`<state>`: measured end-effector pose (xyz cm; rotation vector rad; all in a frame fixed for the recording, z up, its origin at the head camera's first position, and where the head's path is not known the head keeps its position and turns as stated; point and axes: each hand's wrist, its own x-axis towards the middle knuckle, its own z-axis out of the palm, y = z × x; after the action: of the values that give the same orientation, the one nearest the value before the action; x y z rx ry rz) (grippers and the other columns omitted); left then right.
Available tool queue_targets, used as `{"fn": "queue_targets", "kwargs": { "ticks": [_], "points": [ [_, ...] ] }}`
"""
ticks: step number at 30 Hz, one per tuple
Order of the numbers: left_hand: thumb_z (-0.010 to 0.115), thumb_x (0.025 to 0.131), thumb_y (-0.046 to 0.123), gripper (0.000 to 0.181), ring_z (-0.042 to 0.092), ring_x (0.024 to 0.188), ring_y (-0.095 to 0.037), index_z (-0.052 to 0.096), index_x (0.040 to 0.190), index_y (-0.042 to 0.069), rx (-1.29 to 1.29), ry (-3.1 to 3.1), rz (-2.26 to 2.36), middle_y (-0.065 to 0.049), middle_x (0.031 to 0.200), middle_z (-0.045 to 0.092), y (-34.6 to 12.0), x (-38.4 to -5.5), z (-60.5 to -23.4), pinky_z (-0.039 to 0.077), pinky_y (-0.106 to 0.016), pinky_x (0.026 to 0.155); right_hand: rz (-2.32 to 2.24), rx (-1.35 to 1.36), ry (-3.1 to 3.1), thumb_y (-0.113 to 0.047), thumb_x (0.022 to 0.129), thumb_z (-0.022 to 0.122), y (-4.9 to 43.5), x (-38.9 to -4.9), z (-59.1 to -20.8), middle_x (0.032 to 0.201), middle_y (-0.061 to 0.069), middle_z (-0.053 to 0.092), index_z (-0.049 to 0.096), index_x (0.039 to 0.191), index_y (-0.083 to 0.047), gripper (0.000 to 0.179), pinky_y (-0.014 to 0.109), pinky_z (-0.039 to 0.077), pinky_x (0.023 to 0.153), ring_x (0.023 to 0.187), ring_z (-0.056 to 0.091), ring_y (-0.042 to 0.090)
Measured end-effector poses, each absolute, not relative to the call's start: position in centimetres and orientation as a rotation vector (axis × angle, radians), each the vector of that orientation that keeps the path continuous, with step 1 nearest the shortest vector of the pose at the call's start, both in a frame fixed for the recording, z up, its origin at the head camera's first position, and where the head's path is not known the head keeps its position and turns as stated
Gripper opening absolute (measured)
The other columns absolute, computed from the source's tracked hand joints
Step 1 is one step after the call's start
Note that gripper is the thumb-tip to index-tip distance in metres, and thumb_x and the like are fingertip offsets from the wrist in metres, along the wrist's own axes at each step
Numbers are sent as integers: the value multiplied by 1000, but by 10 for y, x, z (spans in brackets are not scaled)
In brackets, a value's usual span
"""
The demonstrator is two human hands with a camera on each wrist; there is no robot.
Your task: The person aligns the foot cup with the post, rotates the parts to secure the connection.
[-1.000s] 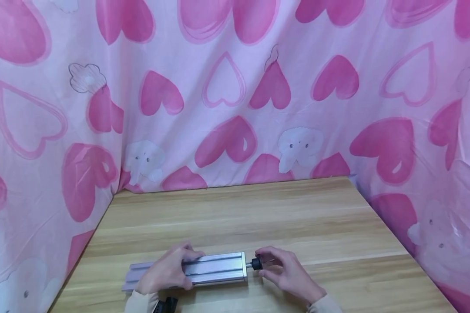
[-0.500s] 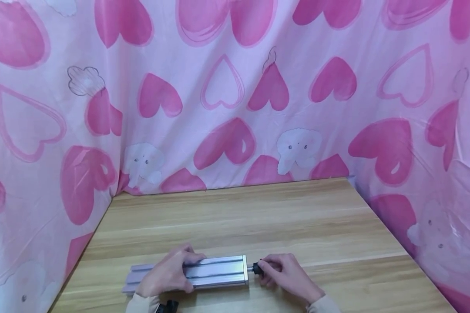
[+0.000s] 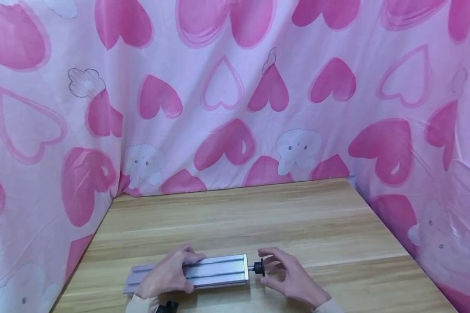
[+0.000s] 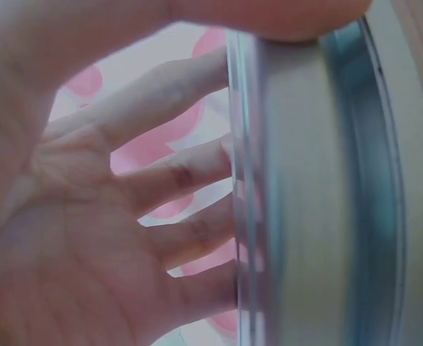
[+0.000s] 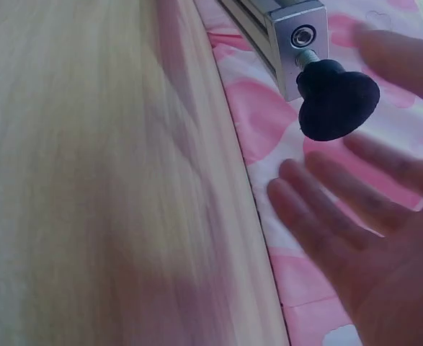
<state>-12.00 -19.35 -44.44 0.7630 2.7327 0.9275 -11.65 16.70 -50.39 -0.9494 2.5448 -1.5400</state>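
A silver grooved metal profile [image 3: 215,271] lies lengthwise across the front of the table, with a flat end plate [image 3: 246,269] at its right end. My left hand [image 3: 168,269] grips it across its width, thumb on the near side and fingers on the far side; the left wrist view shows the thumb against the metal [image 4: 305,180]. From the end plate a threaded rod sticks out, carrying a black knob [image 5: 337,101]. Around that knob, my right hand [image 3: 287,276] is spread with thumb and fingers apart. A gap shows between the fingers and the knob in the right wrist view.
Wooden table boards [image 3: 235,217] extend behind the profile and to the right. Pink heart-patterned cloth [image 3: 227,87] hangs along the back and both sides. A black device [image 3: 167,307] sits at my left wrist.
Half a second ago my right fingers pinched the black knob; now they have spread off it. One second ago they were similarly spread. My left hand keeps its grip on the profile.
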Motion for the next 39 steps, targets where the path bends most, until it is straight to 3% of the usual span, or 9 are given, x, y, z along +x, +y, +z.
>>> {"fn": "queue_targets", "kwargs": {
  "ticks": [2, 5, 8, 14, 23, 26, 31, 35, 39],
  "points": [
    [87, 54, 11, 76, 52, 90, -7, 71, 129, 13, 765, 2732, 922, 6, 101, 58, -194, -120, -443, 48, -24, 79, -1582, -1070, 2544, -9, 84, 79, 167, -117, -505, 126, 16, 64, 55, 135, -3, 57, 37, 57, 91, 108, 68, 16],
    [87, 55, 10, 76, 53, 91, -8, 71, 129, 12, 759, 2725, 918, 6, 102, 58, -194, -121, -442, 48, -24, 80, -1623, -1126, 2514, -1, 80, 80, 167, -118, -504, 119, 10, 67, 59, 129, -2, 53, 36, 57, 90, 105, 69, 15],
    [87, 55, 11, 76, 53, 91, -8, 71, 129, 13, 752, 2714, 912, 6, 101, 58, -193, -122, -442, 48, -24, 79, -1632, -1043, 2476, -5, 85, 77, 167, -119, -501, 113, 6, 71, 62, 127, 0, 45, 32, 58, 87, 98, 70, 12],
    [87, 55, 10, 77, 52, 90, -8, 70, 129, 12, 751, 2716, 916, 5, 101, 58, -193, -121, -443, 48, -24, 79, -1561, -786, 2457, -28, 96, 67, 165, -119, -497, 100, 4, 75, 67, 122, 2, 39, 25, 59, 77, 86, 70, 6],
    [87, 55, 11, 76, 51, 91, -8, 70, 129, 12, 753, 2707, 916, 6, 102, 57, -193, -121, -445, 48, -23, 79, -1594, -674, 2290, -30, 104, 54, 165, -119, -496, 88, 15, 74, 71, 109, -3, 33, 33, 60, 66, 72, 74, 19],
    [87, 56, 12, 76, 51, 91, -8, 70, 130, 13, 727, 2700, 914, 6, 102, 56, -194, -120, -445, 47, -23, 80, -1554, -715, 2378, -31, 103, 55, 166, -118, -497, 93, 11, 75, 67, 120, -2, 36, 29, 59, 70, 77, 73, 13],
    [87, 55, 10, 76, 52, 90, -8, 70, 129, 12, 722, 2704, 920, 6, 101, 57, -195, -120, -444, 47, -23, 79, -1553, -902, 2470, -23, 91, 74, 165, -114, -500, 121, 11, 70, 54, 140, -7, 55, 30, 58, 85, 98, 69, 9],
    [87, 56, 12, 75, 52, 90, -8, 71, 130, 13, 726, 2699, 917, 7, 101, 57, -194, -120, -444, 47, -23, 79, -1636, -1039, 2417, -6, 83, 79, 162, -114, -500, 125, 18, 67, 56, 138, -9, 59, 33, 58, 87, 100, 70, 15],
    [87, 57, 12, 75, 50, 91, -10, 70, 130, 13, 714, 2685, 917, 6, 101, 56, -194, -120, -444, 46, -23, 79, -1641, -990, 2412, -6, 86, 76, 160, -112, -496, 116, 13, 73, 61, 130, -2, 47, 29, 59, 83, 94, 73, 14]
  ]
}}
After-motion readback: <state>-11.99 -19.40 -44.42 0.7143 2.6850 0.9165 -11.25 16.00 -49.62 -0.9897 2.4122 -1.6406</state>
